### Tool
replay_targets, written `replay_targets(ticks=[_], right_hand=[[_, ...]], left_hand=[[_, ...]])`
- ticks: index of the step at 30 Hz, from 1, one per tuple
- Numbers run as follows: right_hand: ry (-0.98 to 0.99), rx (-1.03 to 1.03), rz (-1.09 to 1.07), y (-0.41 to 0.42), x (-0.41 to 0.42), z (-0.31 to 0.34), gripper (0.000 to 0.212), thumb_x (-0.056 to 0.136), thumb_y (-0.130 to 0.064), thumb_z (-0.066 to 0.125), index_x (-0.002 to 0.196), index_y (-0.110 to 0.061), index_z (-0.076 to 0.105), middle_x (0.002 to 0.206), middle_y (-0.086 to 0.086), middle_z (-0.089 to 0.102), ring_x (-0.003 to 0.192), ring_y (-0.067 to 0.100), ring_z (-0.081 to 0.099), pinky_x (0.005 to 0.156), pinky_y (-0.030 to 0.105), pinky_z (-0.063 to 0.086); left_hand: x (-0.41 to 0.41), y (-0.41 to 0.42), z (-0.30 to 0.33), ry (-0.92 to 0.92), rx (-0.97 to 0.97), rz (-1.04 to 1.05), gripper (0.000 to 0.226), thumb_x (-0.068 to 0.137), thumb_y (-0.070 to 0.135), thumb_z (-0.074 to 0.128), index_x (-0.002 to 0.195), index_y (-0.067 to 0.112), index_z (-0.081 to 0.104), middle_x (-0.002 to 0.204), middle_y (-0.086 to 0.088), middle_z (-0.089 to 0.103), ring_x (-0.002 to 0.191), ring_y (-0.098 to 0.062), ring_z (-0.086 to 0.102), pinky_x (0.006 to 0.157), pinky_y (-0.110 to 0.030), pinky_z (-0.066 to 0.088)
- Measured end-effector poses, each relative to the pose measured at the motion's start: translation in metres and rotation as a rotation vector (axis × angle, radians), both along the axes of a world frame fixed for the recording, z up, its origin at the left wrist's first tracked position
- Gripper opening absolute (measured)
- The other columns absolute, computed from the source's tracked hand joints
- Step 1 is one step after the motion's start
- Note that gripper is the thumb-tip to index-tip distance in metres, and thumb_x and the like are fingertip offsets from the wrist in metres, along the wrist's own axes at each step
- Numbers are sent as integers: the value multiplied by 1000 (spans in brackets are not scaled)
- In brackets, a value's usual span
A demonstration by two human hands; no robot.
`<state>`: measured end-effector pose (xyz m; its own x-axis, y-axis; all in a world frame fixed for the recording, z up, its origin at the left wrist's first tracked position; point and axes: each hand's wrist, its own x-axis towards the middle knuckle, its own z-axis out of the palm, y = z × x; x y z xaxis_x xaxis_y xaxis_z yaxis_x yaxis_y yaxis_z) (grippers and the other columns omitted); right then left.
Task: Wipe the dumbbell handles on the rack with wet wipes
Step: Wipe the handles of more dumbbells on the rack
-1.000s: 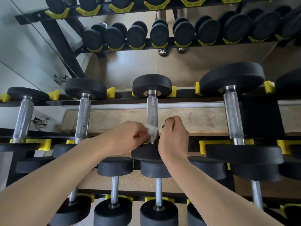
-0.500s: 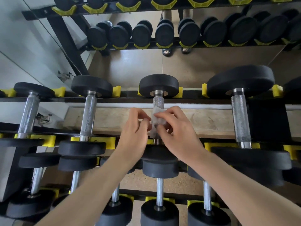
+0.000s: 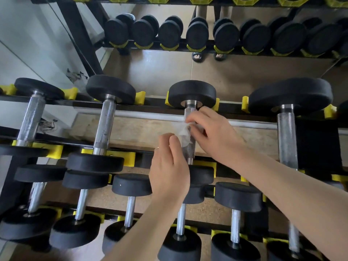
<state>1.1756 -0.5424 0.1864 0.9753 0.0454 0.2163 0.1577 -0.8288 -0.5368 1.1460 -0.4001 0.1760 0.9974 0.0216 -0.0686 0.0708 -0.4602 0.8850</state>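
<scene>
The rack [image 3: 235, 108] fills the view, its tiers cut off at every edge; dumbbells lie side by side in yellow cradles [image 3: 140, 97] with open gaps between their handles. On the upper tier the third dumbbell [image 3: 192, 93] from the left has clear space on both sides of its handle [image 3: 190, 149]. The right hand [image 3: 212, 132] pinches a crumpled wipe [image 3: 183, 131] against the handle's upper part. The left hand [image 3: 169, 166] is just below with fingers curled; whether it grips the wipe's lower edge is unclear. The hands hide the handle's middle.
</scene>
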Motion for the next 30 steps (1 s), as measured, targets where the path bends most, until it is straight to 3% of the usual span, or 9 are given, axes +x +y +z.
replay_targets(ticks=[5,9,13,16,20,26,30], right_hand=[[-30,-37,103,-6,3,-4,13,93,-25,67,99,-14,66,101,-4,56,82,12,56,67,22,46],[-10,44,89,-4,1,-5,8,90,-15,71,85,-14,65,85,-6,58,74,9,54,64,19,44],[155,53,160,-4,-12,0,6,88,-15,73,84,-18,69,78,-13,59,72,3,56,64,10,41],[152,50,186,-9,2,13,7,88,-13,72,85,-19,70,76,-16,57,69,2,58,64,13,44],[120,73,89,-13,13,17,11,93,-12,65,100,-18,70,86,-10,61,73,3,62,69,21,53],[202,61,82,-13,10,18,17,95,-33,62,102,-21,73,95,-5,58,83,5,56,72,25,49],[140,60,-36,4,9,13,20,86,-41,74,91,-23,67,95,-5,48,80,6,48,68,15,35]], left_hand=[[2,1,-2,-12,53,21,32,107,36,20,101,30,51,87,11,60,83,-9,60,73,-46,53],[1,1,-1,19,52,47,32,108,34,20,97,29,50,85,9,61,83,-15,61,74,-52,53],[3,2,-1,32,52,46,32,108,32,22,93,27,50,80,8,58,78,-16,58,72,-51,52],[2,2,1,66,66,50,33,108,29,24,93,24,53,80,7,60,77,-12,57,73,-48,52],[1,2,4,96,72,45,33,108,29,24,95,22,54,81,6,61,76,-9,57,74,-45,51],[0,0,4,96,93,52,35,108,29,25,93,21,55,77,5,60,71,-9,57,67,-40,49],[-1,0,4,91,92,58,35,108,31,25,93,21,55,76,5,61,71,-8,58,67,-41,51]])
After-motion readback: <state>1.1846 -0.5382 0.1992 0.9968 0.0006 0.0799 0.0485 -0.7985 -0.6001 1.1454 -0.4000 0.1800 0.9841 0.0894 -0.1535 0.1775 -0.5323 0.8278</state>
